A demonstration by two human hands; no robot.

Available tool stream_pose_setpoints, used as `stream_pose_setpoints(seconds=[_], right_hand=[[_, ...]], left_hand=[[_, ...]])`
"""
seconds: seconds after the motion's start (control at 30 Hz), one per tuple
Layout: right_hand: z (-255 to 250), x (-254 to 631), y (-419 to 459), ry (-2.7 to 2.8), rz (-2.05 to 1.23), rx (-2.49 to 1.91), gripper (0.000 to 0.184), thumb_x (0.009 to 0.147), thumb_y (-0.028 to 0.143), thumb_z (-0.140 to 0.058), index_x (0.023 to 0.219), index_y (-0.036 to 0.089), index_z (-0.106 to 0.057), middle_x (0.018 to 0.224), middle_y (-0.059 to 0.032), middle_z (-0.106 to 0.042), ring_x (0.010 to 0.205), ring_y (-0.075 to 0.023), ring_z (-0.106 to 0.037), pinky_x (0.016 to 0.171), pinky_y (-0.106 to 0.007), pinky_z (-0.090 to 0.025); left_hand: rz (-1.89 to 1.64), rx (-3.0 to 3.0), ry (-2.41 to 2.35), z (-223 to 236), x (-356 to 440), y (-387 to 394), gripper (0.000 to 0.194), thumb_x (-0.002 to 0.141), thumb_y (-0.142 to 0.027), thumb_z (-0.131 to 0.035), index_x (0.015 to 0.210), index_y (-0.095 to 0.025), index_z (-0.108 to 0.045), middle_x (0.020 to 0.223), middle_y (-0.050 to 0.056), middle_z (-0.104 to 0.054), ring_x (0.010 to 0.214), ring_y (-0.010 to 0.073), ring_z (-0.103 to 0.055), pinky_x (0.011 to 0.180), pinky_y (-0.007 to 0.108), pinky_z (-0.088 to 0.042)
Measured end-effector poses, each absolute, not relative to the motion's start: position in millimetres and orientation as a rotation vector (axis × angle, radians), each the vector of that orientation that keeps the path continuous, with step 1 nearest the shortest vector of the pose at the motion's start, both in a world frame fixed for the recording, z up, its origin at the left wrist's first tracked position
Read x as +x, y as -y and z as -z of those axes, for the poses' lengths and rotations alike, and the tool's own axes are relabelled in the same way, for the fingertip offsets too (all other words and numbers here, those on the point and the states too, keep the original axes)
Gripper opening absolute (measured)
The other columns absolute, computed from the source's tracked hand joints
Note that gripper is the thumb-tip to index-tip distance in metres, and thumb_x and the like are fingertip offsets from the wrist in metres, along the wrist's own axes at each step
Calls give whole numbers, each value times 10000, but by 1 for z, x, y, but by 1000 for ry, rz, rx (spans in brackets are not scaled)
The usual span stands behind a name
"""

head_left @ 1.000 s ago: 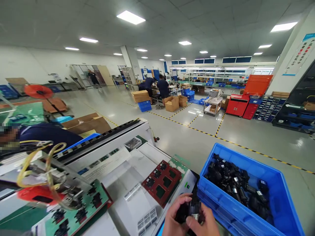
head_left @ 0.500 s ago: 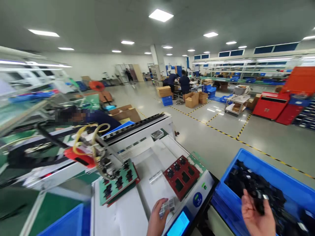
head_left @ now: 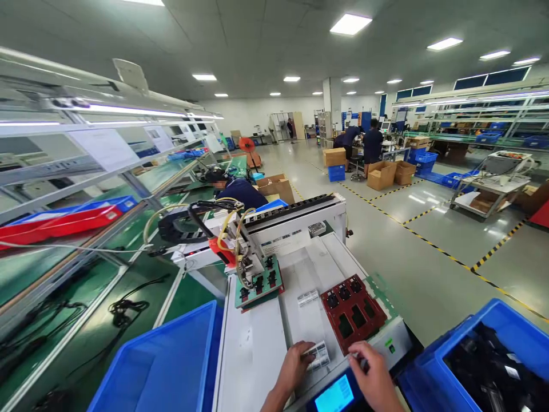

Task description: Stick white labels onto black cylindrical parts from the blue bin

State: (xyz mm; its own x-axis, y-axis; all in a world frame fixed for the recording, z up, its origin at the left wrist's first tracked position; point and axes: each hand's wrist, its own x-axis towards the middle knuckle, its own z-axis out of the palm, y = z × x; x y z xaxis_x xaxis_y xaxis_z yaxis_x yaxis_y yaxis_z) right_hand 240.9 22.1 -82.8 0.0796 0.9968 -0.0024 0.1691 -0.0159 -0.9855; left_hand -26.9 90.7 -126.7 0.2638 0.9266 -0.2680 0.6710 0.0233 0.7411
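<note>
My left hand (head_left: 295, 366) is closed, its fingertips bent over the left end of a small clear compartment box (head_left: 319, 357) on the white machine bed; what they pinch is hidden. My right hand (head_left: 372, 372) is closed around a small black plastic part, mostly covered by the fingers, at the near edge of a red fixture plate (head_left: 369, 318). Black round-faced parts (head_left: 343, 292) sit in the plate's far row, and its nearer cutouts show no parts. Left of it, a green fixture plate (head_left: 253, 296) with several black parts lies below the machine's tool head (head_left: 246, 269).
A blue bin of black parts (head_left: 493, 366) stands at the right, another blue bin (head_left: 158, 355) at the left. A second clear box (head_left: 307, 297) lies beside the red plate. A lit screen (head_left: 334, 395) is in front. A co-worker (head_left: 242, 191) bends behind the machine.
My right hand has left the blue bin and come over to the red plate with a black part. My left hand stays by the clear box. The view has turned left.
</note>
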Motion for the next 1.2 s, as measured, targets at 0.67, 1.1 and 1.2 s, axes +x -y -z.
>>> stream_pose_setpoints(seconds=[0.67, 1.1, 1.2], right_hand=[[107, 185, -121, 1724, -1048, -1134, 261, 1055, 352, -490, 906, 205, -645, 890, -47, -690, 866, -244, -672, 797, -341, -483], [108, 201, -123, 1938, -790, -1044, 200, 1055, 250, -542, 1018, 283, -736, 1079, -71, -697, 1041, -300, -630, 925, -451, -500], [109, 204, -123, 1947, -738, -949, 193, 1029, 212, -583, 1006, 300, -753, 1155, -69, -676, 1153, -313, -591, 990, -483, -509]], left_hand=[[-1135, 1365, -1521, 103, -18, -102, 491, 843, -678, -722, 763, -195, -760, 767, 68, -726, 777, 265, -647, 739, 350, -504], [-1085, 1234, -1528, 110, -11, -106, 543, 816, -694, -734, 740, -158, -762, 671, 37, -686, 660, 201, -563, 638, 290, -411], [-1081, 1206, -1518, 112, -9, -105, 558, 797, -699, -757, 724, -146, -758, 622, 18, -644, 617, 175, -513, 613, 280, -368]])
